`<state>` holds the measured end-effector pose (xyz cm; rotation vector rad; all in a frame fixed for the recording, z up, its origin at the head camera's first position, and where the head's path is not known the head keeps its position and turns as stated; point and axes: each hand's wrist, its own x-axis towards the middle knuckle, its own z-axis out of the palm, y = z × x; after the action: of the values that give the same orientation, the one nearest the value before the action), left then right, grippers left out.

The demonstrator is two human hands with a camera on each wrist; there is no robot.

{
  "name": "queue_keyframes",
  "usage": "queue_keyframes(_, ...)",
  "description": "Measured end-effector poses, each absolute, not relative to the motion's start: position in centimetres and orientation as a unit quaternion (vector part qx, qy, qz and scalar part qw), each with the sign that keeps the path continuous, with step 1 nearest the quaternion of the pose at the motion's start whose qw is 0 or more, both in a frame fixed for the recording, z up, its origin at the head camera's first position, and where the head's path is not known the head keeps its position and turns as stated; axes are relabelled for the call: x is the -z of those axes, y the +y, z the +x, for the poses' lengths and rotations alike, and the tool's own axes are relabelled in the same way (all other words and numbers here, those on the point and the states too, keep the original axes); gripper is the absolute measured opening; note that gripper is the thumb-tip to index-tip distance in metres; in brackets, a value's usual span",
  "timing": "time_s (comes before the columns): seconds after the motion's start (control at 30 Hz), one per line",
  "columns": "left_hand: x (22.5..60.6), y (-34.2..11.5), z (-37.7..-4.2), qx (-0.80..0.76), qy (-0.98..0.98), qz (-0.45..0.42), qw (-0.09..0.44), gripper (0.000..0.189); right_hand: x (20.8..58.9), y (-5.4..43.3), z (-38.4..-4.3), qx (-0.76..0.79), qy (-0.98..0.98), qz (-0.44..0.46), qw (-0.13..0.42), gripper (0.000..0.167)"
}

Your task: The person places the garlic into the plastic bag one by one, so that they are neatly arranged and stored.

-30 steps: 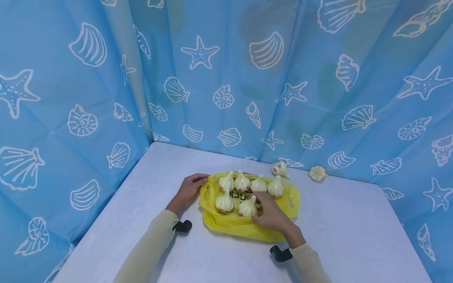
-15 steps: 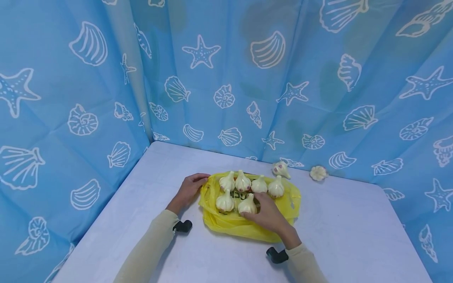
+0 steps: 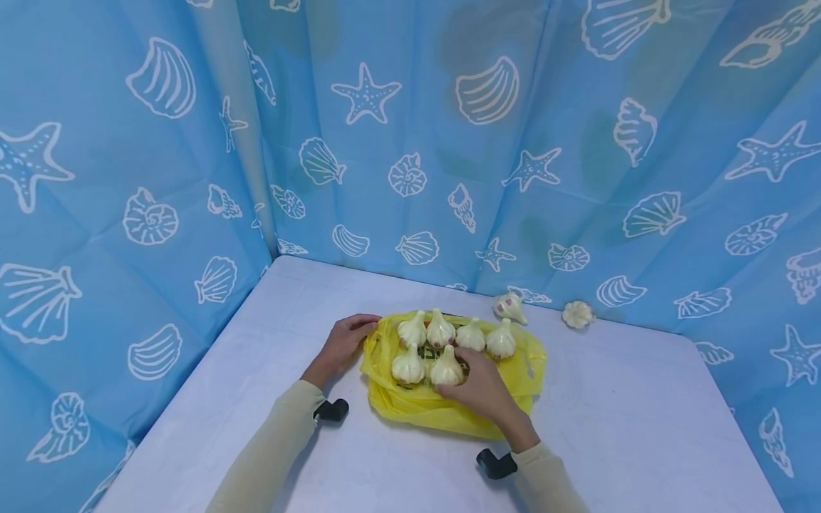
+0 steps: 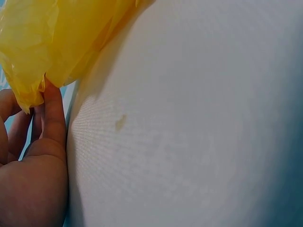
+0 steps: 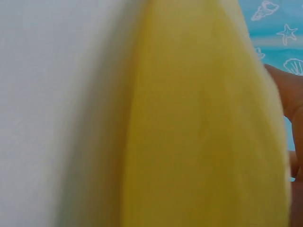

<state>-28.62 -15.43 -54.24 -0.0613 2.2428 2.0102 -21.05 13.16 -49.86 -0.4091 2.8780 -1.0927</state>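
Note:
A yellow plastic bag (image 3: 442, 417) with dark print on top lies on the table in the head view; what it covers is hidden. My left hand (image 3: 344, 344) pinches the bag's left edge, and in the left wrist view the gathered plastic (image 4: 33, 92) sits between thumb and fingers. With my right hand (image 3: 482, 385) I grip a garlic bulb (image 3: 446, 367) standing upright in the front row. Beside it stands another garlic bulb (image 3: 408, 366), and behind them is a row of several more bulbs (image 3: 440, 330). In the right wrist view the bag hides most of my hand.
Behind the bag, one garlic bulb (image 3: 509, 308) lies on its side near the table's back edge. Another bulb (image 3: 578, 314) lies farther right. A blue curtain (image 3: 410, 142) with shell prints encloses the white table (image 3: 641, 413) at the back and left.
The garlic bulb in my right hand has gone from tilted to upright and shifted slightly left, closer to the neighbouring bulb. My left hand stays at the bag's edge.

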Motion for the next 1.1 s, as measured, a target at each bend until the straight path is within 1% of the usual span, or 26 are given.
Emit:
queue_keyframes(0.2, 54.16, -15.40, -28.52, -0.664, 0.745, -0.021, 0.066, 0.022, 49.70, 12.77, -21.44, 0.387, 0.911, -0.142, 0.000, 0.074)
queue_keyframes(0.4, 53.92, -15.31, -28.40, -0.661, 0.747, -0.027, 0.067, 0.022, 49.48, 12.44, -21.49, 0.402, 0.906, -0.135, 0.009, 0.075)
queue_keyframes(0.7, 53.87, -15.25, -28.41, -0.662, 0.746, -0.031, 0.065, 0.022, 50.08, 12.47, -21.61, 0.388, 0.912, -0.135, 0.012, 0.072)
queue_keyframes(1.1, 53.87, -15.32, -28.36, -0.662, 0.747, -0.027, 0.064, 0.022, 50.34, 12.16, -21.67, 0.375, 0.915, -0.147, 0.000, 0.058)
